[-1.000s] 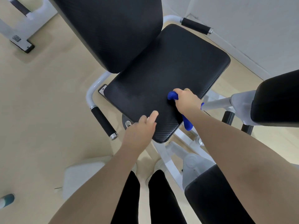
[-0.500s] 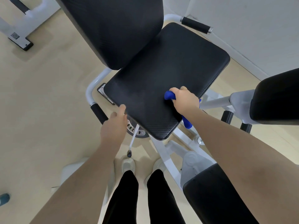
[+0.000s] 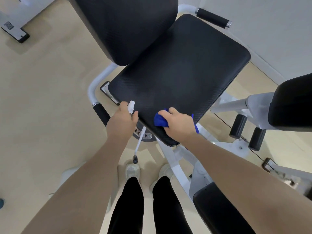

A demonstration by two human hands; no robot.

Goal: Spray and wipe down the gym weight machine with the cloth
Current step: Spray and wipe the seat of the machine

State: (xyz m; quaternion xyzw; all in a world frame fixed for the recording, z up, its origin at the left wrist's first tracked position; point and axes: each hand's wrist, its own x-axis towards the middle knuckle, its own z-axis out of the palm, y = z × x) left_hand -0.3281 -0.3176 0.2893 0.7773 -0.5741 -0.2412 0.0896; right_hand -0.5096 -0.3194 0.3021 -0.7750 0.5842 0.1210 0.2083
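Observation:
The weight machine's black seat pad [image 3: 177,73] fills the middle of the view, with its black backrest [image 3: 128,26] above it. My right hand [image 3: 179,123] grips a bunched blue cloth [image 3: 159,121] and presses it on the seat near the front edge. My left hand [image 3: 122,119] is curled round a white spray bottle [image 3: 131,106] at the seat's front left edge. Only the nozzle shows above my fingers; the rest of the bottle is hidden by the hand.
White frame tubes with black grips flank the seat on the left [image 3: 101,114] and the far right [image 3: 212,18]. A white lever with a black knob [image 3: 135,160] hangs under the seat. Black pads [image 3: 292,105] and rollers [image 3: 238,126] stand right. My feet [image 3: 133,171] are on the beige floor.
My left hand left the seat's front edge, swung left and now holds a white spray nozzle up at the seat's left corner. My right hand with the cloth slid slightly toward the front edge.

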